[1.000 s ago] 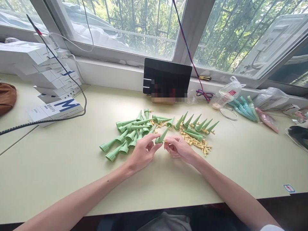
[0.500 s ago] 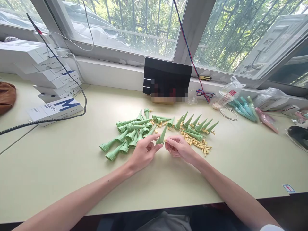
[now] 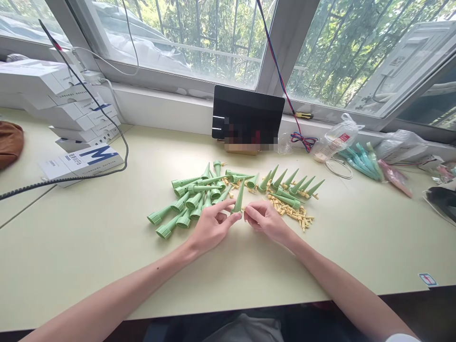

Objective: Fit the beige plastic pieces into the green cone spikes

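My left hand [image 3: 216,219] is closed round the base of a green plastic watering spike [image 3: 239,199], thumb in front and fingers behind. Its narrow tip points up, leaning slightly right. On the spike's right side, my right hand [image 3: 264,219] pinches a small yellow valve [image 3: 243,208] against it, mostly hidden by the fingertips. Left of my hands lies a heap of green spikes [image 3: 194,200] with open threaded ends. Behind my right hand stand several spikes with yellow valves fitted [image 3: 292,183]. Loose yellow valves [image 3: 292,213] are piled just right of it.
A dark tablet [image 3: 247,116] stands at the back by the window. White boxes [image 3: 81,161] and a black cable [image 3: 107,175] occupy the left side. Plastic bags [image 3: 337,140] and teal packets [image 3: 363,161] lie at the back right. The table's front edge [image 3: 228,312] runs close to me.
The held spike has turned a little more upright, its tip shifting slightly left. Both hands keep their grip in nearly the same place.
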A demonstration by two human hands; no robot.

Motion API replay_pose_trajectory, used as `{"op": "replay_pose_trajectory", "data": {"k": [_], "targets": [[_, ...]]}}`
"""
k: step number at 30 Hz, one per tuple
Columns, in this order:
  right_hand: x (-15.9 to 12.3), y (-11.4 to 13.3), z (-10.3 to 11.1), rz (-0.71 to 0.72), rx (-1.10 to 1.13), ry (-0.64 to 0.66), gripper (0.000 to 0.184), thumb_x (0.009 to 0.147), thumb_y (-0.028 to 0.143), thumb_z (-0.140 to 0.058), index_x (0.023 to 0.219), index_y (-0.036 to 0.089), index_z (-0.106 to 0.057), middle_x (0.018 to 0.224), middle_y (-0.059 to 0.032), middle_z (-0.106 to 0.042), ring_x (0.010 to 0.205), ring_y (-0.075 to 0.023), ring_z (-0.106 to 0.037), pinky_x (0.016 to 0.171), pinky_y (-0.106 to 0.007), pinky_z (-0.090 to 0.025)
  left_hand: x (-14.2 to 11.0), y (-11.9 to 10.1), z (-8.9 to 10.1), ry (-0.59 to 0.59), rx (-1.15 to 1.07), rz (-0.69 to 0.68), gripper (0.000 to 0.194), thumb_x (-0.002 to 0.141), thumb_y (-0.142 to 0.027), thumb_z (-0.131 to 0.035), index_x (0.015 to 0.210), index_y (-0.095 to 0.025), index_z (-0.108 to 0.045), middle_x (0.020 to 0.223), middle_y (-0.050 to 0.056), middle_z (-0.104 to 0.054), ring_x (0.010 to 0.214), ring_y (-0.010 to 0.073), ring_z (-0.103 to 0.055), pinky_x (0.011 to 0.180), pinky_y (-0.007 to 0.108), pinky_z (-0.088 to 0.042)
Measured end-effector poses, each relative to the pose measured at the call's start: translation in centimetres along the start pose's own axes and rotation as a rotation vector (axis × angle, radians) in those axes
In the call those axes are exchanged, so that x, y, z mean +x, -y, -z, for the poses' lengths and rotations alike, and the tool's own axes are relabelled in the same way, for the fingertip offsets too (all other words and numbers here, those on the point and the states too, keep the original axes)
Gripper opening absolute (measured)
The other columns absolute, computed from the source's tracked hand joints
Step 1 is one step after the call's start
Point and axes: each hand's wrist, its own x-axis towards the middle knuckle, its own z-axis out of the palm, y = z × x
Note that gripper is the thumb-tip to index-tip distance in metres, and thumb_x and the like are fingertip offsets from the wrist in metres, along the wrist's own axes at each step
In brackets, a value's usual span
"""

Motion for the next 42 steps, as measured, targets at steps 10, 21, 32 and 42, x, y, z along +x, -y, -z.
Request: {"op": "replay_pose_trajectory", "data": {"k": [10,21,32,42], "targets": [[0.1,-0.6,0.2,0.261,-0.432,-0.108,0.038,0.099,0.039,-0.045,0.069,0.019,-0.054,0.063,0.0005,-0.05,0.057,-0.0123,-0.042,0.056,-0.026,-0.031,0.0,-1.1,0.4,0.076,-0.092,0.082,0.043,0.086,-0.046,-0.065,0.115,-0.015,-0.067,0.082,0.007,-0.068,0.042,0.0053,-0.039,0.035,0.019,-0.031],[0.1,-2.0,0.5,0.547,-0.752,-0.128,0.03,0.103,0.026,-0.039,0.075,0.019,-0.047,0.072,-0.0009,-0.045,0.061,-0.0128,-0.037,0.057,-0.026,-0.03,0.3,-1.2,0.8,0.196,-0.261,0.189,0.036,0.087,-0.049,-0.062,0.096,-0.015,-0.069,0.039,-0.005,-0.033,0.064,0.0214,-0.062,0.038,0.02,-0.029],[-0.1,-2.0,0.5,0.534,-0.741,-0.151,0.029,0.101,0.024,-0.04,0.074,0.02,-0.047,0.069,-0.0003,-0.044,0.058,-0.0131,-0.035,0.056,-0.027,-0.029,0.2,-0.6,0.5,0.155,-0.167,0.126,0.046,0.085,-0.048,-0.065,0.12,-0.017,-0.065,0.086,0.007,-0.069,0.041,0.0048,-0.038,0.038,0.021,-0.031],[-0.2,-0.7,-0.5,0.215,-0.413,-0.173,0.037,0.098,0.035,-0.045,0.066,0.019,-0.051,0.057,0.0023,-0.044,0.051,-0.0107,-0.035,0.053,-0.026,-0.028,0.2,0.4,0.3,0.069,-0.012,-0.032,0.043,0.088,-0.039,-0.063,0.121,-0.013,-0.063,0.051,-0.009,-0.032,0.045,0.0073,-0.027,0.041,0.021,-0.026]]}}
